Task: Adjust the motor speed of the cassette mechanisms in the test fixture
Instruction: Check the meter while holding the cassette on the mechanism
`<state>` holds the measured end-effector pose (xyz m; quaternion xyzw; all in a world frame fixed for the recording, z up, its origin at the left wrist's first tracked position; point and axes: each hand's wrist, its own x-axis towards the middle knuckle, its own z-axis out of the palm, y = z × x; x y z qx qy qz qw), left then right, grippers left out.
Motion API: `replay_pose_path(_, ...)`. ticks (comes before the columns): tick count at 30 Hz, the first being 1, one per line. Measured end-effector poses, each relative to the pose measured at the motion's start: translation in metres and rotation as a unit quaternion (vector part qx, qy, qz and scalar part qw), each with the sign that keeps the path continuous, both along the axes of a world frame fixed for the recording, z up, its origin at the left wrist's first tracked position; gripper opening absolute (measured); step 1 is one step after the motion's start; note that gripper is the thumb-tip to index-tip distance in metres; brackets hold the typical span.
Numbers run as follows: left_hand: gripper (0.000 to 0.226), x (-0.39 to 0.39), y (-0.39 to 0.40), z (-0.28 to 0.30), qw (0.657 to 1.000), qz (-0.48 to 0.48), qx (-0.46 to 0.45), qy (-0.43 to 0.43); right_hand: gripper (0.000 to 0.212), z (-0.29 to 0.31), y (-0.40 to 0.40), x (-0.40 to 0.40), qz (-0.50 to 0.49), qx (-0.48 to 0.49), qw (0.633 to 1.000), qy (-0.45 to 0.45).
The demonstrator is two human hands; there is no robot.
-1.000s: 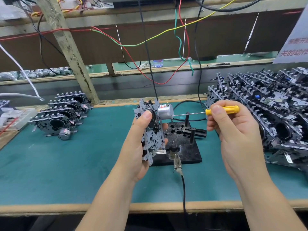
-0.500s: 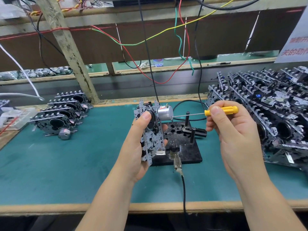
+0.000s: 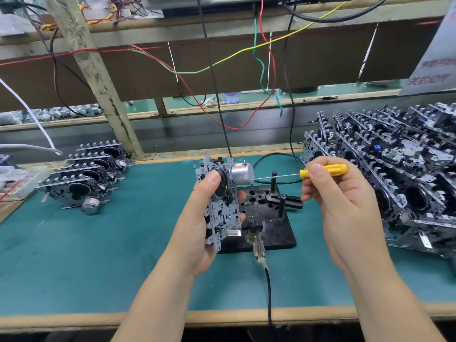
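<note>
Showing red label on motor (image 3: 242, 173)

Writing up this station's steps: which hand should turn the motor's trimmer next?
Right. The right hand already pinches the yellow-handled screwdriver, tip at the silver cylindrical motor; the left hand grips the grey metal cassette mechanism.

The sign (image 3: 434, 70) is cut off by the right edge, its red lettering blurred.

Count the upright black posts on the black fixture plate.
3: a thin post at the back under the screwdriver shaft, a thicker post by the clamp block, one more may be hidden.
</note>
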<state>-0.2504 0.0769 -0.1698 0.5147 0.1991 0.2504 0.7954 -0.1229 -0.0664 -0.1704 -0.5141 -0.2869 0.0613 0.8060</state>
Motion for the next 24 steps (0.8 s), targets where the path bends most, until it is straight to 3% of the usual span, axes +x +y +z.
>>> replay_pose_path(4, 0.072, 0.008, 0.007, 0.011, 0.998, -0.001, 0.062, -0.018, 0.008, 0.01, -0.007, 0.009, -0.075, 0.107, 0.985, 0.109)
replay_pose_path(6, 0.078, 0.017, 0.018, 0.02, 0.982, 0.007, 0.186, 0.02, 0.009, 0.013, -0.015, 0.017, -0.11, 0.096, 0.985, 0.095)
replay_pose_path(7, 0.08, 0.024, 0.025, 0.025, 0.956, 0.007, 0.287, 0.055, 0.009, 0.014, -0.018, 0.018, -0.114, 0.085, 0.987, 0.08)
replay_pose_path(9, 0.089, 0.04, 0.037, 0.032, 0.858, -0.026, 0.495, 0.133, 0.012, 0.013, -0.021, 0.018, -0.108, 0.065, 0.99, 0.061)
replay_pose_path(11, 0.102, 0.058, 0.044, 0.032, 0.733, -0.094, 0.643, 0.199, 0.012, 0.011, -0.021, 0.016, -0.098, 0.051, 0.992, 0.057)
replay_pose_path(13, 0.108, 0.073, 0.046, 0.026, 0.64, -0.139, 0.714, 0.25, 0.011, 0.008, -0.02, 0.016, -0.089, 0.039, 0.994, 0.056)
replay_pose_path(14, 0.11, 0.079, 0.046, 0.022, 0.62, -0.149, 0.723, 0.267, 0.01, 0.007, -0.019, 0.017, -0.09, 0.032, 0.994, 0.055)
replay_pose_path(20, 0.107, 0.087, 0.051, 0.003, 0.596, -0.147, 0.736, 0.286, 0.015, -0.004, -0.018, 0.023, -0.094, 0.004, 0.995, 0.029)
replay_pose_path(24, 0.106, 0.086, 0.054, 0.004, 0.592, -0.138, 0.743, 0.28, 0.017, -0.01, -0.012, 0.032, -0.017, -0.071, 0.997, -0.02)
